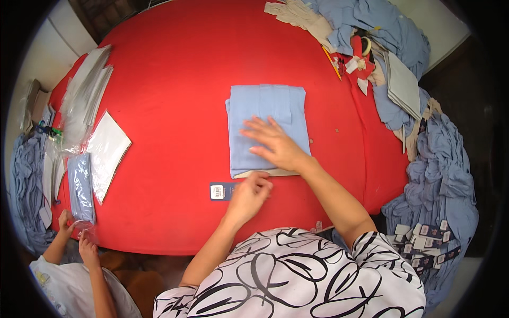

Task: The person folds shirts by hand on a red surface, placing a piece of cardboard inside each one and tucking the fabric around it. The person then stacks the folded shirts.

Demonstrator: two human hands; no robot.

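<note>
A light blue garment (268,100) lies folded into a neat rectangle on the red table, with a pale strip (281,173) showing along its near edge. My right hand (273,144) rests on top of it, palm down with fingers spread. By the near edge, my left hand (250,199) is closed with its fingers curled; whether anything is pinched in them is hidden. Just beside that hand, a dark blue hang tag (222,192) with a white barcode sticker lies on the table, partly covered by the hand.
At the left lie clear plastic bags (85,95), a white sheet in plastic (110,148) and a bagged blue garment (81,185) by another person's hands (85,246). Blue garments (442,159) heap along the right, with white boards (403,85), a yellow pencil (331,62) and several tags (424,241).
</note>
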